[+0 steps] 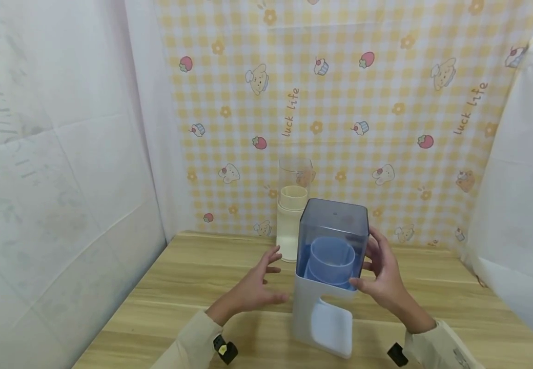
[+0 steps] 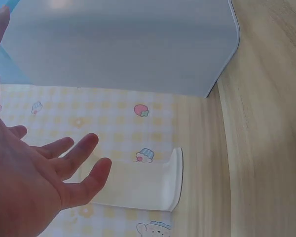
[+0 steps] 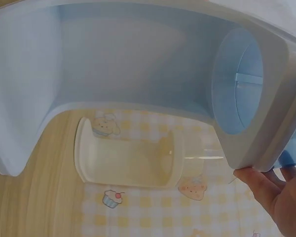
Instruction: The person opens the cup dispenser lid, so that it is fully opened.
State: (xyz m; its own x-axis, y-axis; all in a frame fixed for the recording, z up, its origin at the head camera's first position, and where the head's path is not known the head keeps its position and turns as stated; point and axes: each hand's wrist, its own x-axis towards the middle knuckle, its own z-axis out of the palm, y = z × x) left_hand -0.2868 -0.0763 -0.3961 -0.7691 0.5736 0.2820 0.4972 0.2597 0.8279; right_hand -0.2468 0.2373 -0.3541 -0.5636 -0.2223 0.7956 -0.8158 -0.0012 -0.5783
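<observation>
A white cup dispenser stands upright on the table, topped by a smoky see-through cover with a blue ring-shaped holder inside. My right hand holds its upper right side, thumb at the front corner and fingers along the side. In the right wrist view, the thumb of that hand meets the housing near the round opening. Left of the dispenser, my left hand is spread with nothing in it, a small gap from the white side wall.
Behind stands a cream dispenser with a clear tube on top. A yellow checked cloth hangs behind the wooden table. White sheets hang at both sides.
</observation>
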